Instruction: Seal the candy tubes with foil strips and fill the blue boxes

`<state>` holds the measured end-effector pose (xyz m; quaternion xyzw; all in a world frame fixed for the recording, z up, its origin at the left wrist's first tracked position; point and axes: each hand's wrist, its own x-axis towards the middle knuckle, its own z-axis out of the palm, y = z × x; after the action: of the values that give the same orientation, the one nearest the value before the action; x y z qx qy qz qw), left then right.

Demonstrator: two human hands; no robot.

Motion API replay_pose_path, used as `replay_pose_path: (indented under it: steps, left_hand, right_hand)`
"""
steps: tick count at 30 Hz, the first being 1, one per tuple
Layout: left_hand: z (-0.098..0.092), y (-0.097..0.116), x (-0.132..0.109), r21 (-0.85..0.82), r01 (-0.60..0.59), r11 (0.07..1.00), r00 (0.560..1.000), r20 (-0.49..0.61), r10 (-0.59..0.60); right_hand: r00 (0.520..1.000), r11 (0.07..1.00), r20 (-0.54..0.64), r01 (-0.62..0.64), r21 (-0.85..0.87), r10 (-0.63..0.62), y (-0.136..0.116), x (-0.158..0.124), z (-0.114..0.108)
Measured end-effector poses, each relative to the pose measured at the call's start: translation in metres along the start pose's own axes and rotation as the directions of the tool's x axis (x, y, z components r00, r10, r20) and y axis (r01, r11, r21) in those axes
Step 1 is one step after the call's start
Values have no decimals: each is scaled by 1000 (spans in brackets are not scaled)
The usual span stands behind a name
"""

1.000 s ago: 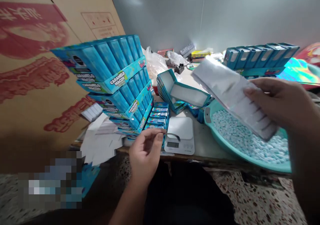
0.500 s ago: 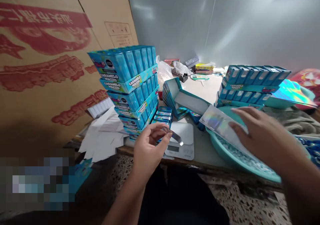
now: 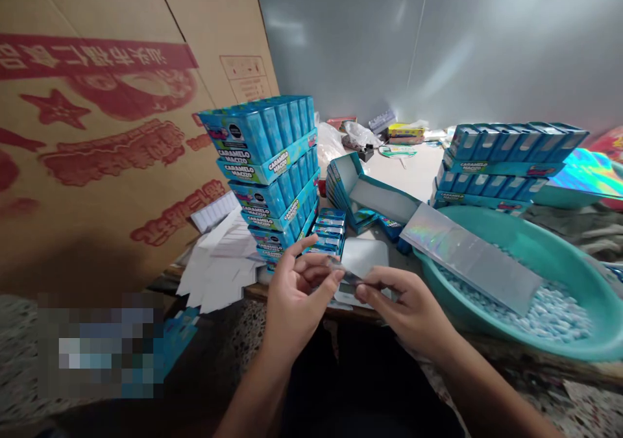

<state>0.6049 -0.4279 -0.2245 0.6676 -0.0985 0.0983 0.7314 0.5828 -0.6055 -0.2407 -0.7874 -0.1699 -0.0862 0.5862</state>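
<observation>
Left hand [image 3: 296,302] and right hand [image 3: 411,311] meet just in front of a white digital scale [image 3: 365,256], both closed narrow in a pinch. Left of the scale rises a stack of blue Caramelo Macizo boxes [image 3: 267,165]; right of it sits a teal basin [image 3: 559,250] of pale blue candies [image 3: 549,315], a holographic foil sleeve [image 3: 467,256] lying across it. Between the pinching fingers runs a small silver foil strip [image 3: 353,276].

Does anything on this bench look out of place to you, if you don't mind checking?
One thing does: a holographic foil strip lies slanted across the teal plastic basin, its upper end near the rim and its lower end over the loose pale blue candies, as if set down loosely.
</observation>
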Motion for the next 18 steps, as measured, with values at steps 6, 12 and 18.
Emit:
replay_pose_path:
  steps: [6,12,18]
  left_hand:
    - [9,-17,3,38,-9,999,998,67,7]
    - [41,-43,25,216,-155,964,980,161,121]
    - [117,-42,63,282,-726,627,658,549,516]
  right_hand:
    - [999,989,-10,42,-144,-44,2,-12,-23]
    - [925,899,-359,-48,-436,-125,19,-42,-107]
    - [838,734,-514,-230,-639,-185,68,-65,-183]
